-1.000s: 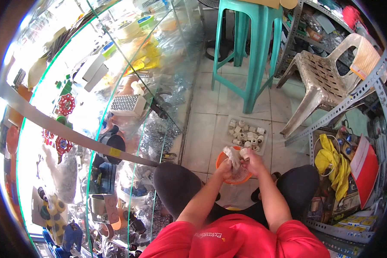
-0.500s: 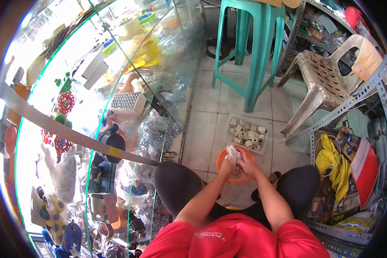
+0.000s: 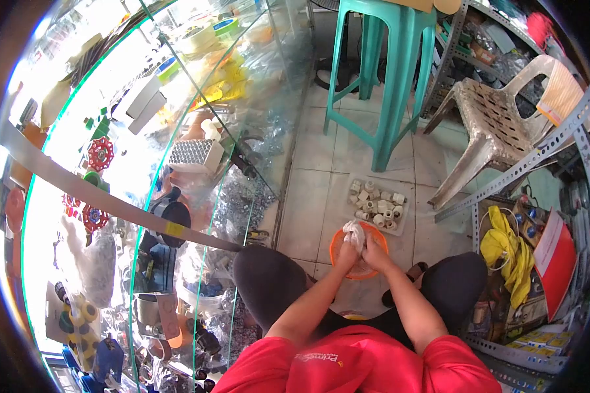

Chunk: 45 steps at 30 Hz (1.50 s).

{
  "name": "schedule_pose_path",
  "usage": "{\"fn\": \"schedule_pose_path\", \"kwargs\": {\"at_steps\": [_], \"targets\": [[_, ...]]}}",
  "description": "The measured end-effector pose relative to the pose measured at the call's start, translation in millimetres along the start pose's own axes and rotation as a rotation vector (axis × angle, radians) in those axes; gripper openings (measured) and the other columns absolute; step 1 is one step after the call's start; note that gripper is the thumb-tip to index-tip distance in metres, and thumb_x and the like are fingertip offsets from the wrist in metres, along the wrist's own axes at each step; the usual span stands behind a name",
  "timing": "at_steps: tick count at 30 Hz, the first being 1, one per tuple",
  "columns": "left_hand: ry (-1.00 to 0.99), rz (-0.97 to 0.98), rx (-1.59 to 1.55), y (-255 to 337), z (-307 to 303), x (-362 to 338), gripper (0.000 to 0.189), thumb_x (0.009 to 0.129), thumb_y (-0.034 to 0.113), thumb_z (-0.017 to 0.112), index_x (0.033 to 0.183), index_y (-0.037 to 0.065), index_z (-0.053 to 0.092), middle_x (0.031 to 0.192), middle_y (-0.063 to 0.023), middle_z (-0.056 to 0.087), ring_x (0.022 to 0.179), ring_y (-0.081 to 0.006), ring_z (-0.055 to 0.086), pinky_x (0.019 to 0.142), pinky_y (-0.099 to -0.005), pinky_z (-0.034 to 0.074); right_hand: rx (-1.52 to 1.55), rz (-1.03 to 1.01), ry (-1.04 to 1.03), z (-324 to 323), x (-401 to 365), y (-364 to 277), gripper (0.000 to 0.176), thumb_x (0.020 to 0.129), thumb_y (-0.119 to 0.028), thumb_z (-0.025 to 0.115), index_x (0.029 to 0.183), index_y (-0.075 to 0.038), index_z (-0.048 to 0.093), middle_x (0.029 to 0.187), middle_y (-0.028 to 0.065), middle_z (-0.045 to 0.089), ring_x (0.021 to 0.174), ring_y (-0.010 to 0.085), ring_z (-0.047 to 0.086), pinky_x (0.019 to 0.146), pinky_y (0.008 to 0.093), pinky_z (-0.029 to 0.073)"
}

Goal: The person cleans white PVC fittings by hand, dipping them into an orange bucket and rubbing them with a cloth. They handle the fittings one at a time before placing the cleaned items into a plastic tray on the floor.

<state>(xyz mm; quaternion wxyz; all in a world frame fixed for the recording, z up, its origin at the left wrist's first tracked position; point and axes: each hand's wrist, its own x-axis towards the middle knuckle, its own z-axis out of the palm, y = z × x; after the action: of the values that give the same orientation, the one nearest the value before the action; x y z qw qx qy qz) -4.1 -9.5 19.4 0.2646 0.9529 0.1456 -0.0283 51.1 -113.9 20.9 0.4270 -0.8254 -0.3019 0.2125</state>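
Over the orange bowl (image 3: 335, 246) on the floor, we hold a white bundle (image 3: 354, 230) with both hands.
Our left hand (image 3: 345, 256) and right hand (image 3: 375, 253) press together, fingers curled shut around the bundle's lower part. Its crumpled top pokes out just above and between them, near the bowl's far rim. Just beyond the bowl lies a tray (image 3: 348, 203) of white pipe fittings (image 3: 377, 207), apart from both hands. A teal stool (image 3: 394, 78) stands farther off, and a glass display case (image 3: 196, 131) is at our left.
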Motion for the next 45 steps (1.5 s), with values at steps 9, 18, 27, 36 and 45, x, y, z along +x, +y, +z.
{"fn": "schedule_pose_path", "kwargs": {"at_steps": [9, 18, 27, 36, 45], "targets": [[0.236, 0.371, -0.221, -26.2, 50.2, 9.8, 0.035, 0.074, 0.01, 0.045, 0.106, -0.003, 0.046, 0.097, -0.0203, 0.053, 0.085, -0.0324, 0.054, 0.072, -0.0376, 0.043, -0.133, 0.128, -0.039, -19.7, -2.9, -30.6, 0.038, 0.079, -0.015, 0.04, 0.114, 0.0, 0.038, 0.109, 0.0263, 0.045, 0.101, 0.0392, 0.044, 0.088, 0.0412, 0.034], [0.162, 0.118, -0.363, -23.0, 32.4, 4.4, 0.026, 0.078, 0.013, 0.044, 0.101, 0.0, 0.049, 0.094, -0.0168, 0.055, 0.084, -0.0316, 0.053, 0.073, -0.0382, 0.042, 0.071, 0.156, -0.202, -25.3, -1.6, -23.8, 0.044, 0.079, -0.015, 0.046, 0.119, 0.0, 0.034, 0.102, 0.0184, 0.05, 0.094, 0.0276, 0.051, 0.076, 0.0359, 0.041], [-0.219, -0.396, -2.194, -6.7, -2.1, 2.8, 0.038, 0.088, 0.038, 0.034, 0.109, 0.009, 0.047, 0.097, -0.0071, 0.055, 0.079, -0.0225, 0.055, 0.066, -0.0356, 0.047, 0.884, 0.37, -0.222, -54.6, -1.6, -61.4, 0.052, 0.08, -0.012, 0.055, 0.125, -0.017, 0.029, 0.099, 0.0005, 0.049, 0.072, 0.0101, 0.049, 0.059, 0.0219, 0.042], [-0.583, -0.399, -2.45, -31.6, 29.4, 10.3, 0.032, 0.088, 0.028, 0.035, 0.112, 0.009, 0.044, 0.098, -0.0083, 0.053, 0.079, -0.022, 0.055, 0.067, -0.0359, 0.049, 1.228, 0.339, -0.238, -68.8, 1.8, -56.5, 0.04, 0.082, -0.012, 0.051, 0.118, -0.015, 0.036, 0.097, 0.0067, 0.052, 0.076, 0.0173, 0.055, 0.063, 0.0274, 0.047], [-0.459, -0.401, -2.179, -9.3, 5.0, -0.5, 0.022, 0.086, 0.015, 0.04, 0.104, 0.008, 0.049, 0.097, -0.0075, 0.055, 0.088, -0.0203, 0.055, 0.078, -0.0354, 0.046, 0.622, 0.251, 0.211, -28.2, 13.4, 7.7, 0.035, 0.087, -0.033, 0.042, 0.107, -0.005, 0.042, 0.094, 0.0104, 0.055, 0.083, 0.0225, 0.057, 0.062, 0.0283, 0.046]]}}
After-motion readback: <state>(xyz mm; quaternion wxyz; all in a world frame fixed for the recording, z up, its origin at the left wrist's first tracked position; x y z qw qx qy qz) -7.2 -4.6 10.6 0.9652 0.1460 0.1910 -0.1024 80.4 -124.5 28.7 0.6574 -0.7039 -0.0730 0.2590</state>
